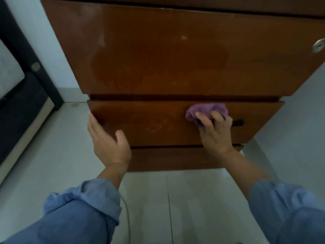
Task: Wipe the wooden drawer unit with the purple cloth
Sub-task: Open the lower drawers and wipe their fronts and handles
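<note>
Pale floor tiles (70,155) run under you, and a white wall (52,50) rises at ten o'clock behind the wooden drawer unit (175,55), which fills the upper half of the view. At nine o'clock stands a dark piece of furniture with a grey cushion (8,71) (its kind is hard to make out).

Your right hand (215,133) grips the bunched purple cloth (207,110), fingers curled over it, and presses it against the middle drawer front (149,122), toward that drawer's upper right. A dark slot (238,122) shows just past your knuckles at three o'clock from the cloth.

Your left hand (107,141) lies flat and relaxed against the left edge of the same drawer, fingers straight, thumb out, holding nothing. The two hands are well apart.

At the top drawer's far right, at two o'clock, sits a round metal lock (318,46). Both forearms wear rolled blue sleeves (84,212).
</note>
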A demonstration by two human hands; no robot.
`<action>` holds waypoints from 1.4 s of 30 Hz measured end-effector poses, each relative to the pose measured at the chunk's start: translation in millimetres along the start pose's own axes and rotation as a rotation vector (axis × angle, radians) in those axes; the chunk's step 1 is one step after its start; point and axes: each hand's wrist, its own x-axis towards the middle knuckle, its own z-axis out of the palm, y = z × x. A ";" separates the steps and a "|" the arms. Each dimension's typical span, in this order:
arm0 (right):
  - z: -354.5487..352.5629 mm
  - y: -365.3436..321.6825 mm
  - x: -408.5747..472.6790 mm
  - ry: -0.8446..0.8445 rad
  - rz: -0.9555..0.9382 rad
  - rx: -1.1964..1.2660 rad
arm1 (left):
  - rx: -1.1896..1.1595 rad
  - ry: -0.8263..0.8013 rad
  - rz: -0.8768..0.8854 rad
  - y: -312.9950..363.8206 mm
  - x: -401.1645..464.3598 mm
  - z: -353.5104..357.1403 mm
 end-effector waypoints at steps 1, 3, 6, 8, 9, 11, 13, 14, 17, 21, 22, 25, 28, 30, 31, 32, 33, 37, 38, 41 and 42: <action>1.1 -11.4 20.4 0.026 -0.040 -0.006 | -0.007 0.012 -0.023 -0.2 1.2 -2.0; 9.4 -37.6 48.4 0.041 -0.171 -0.030 | -0.035 0.044 -0.055 1.8 2.1 -4.4; 24.1 -63.1 57.0 0.077 -0.254 -0.079 | -0.073 0.068 -0.070 5.2 1.6 -2.4; 32.0 -66.2 47.2 0.075 -0.356 -0.102 | -0.060 0.076 -0.079 2.9 2.5 0.2; 34.7 -65.8 39.4 0.036 -0.439 -0.095 | -0.051 0.080 -0.081 1.9 2.5 1.0; 39.0 -68.1 22.5 -0.082 -0.583 -0.066 | -0.046 0.079 -0.080 -0.3 2.1 1.1; 40.4 -73.9 6.9 -0.201 -0.654 -0.022 | -0.051 0.061 -0.083 -0.7 4.1 -0.1; 39.6 -77.3 -1.6 -0.276 -0.683 0.014 | -0.051 0.047 -0.085 -0.8 5.3 -1.5; 29.8 -81.4 -23.4 -0.515 -0.646 0.117 | -0.058 -0.016 -0.087 -0.8 6.7 -9.8; -1.8 -73.5 -18.1 -0.532 -0.282 0.255 | -0.099 -0.102 -0.085 -1.7 11.0 -19.5; -11.4 -68.6 -9.0 -0.471 -0.184 0.284 | -0.099 -0.117 -0.098 -2.0 12.4 -20.0; -33.0 -57.3 27.6 -0.297 -0.019 0.245 | -0.148 -0.127 -0.138 -0.8 14.9 -24.8; -24.4 -68.7 64.2 -0.208 -0.129 0.143 | -0.245 -0.103 -0.236 0.6 22.1 -29.6; -6.7 -95.7 82.8 -0.170 -0.244 0.113 | -0.289 -0.068 -0.289 -1.0 29.8 -32.8; 3.2 -110.8 88.7 -0.157 -0.296 0.101 | -0.317 -0.054 -0.304 -2.8 34.1 -34.3; 12.8 -124.6 90.9 -0.149 -0.344 0.084 | -0.357 -0.047 -0.320 -4.7 38.2 -35.4; 21.8 -135.1 89.8 -0.142 -0.390 0.059 | -0.407 -0.050 -0.341 -5.6 41.6 -36.9; 40.6 -152.2 72.1 -0.178 -0.662 0.030 | -0.534 -0.079 -0.347 -8.1 51.0 -42.6; 40.9 -154.4 65.8 -0.235 -0.725 0.046 | -0.547 -0.096 -0.344 -8.8 50.8 -43.7; 41.5 -159.4 48.9 -0.383 -0.739 0.125 | -0.612 -0.169 -0.397 -12.3 53.4 -47.0; 41.4 -158.8 43.2 -0.421 -0.741 0.134 | -0.626 -0.207 -0.436 -12.4 55.4 -48.9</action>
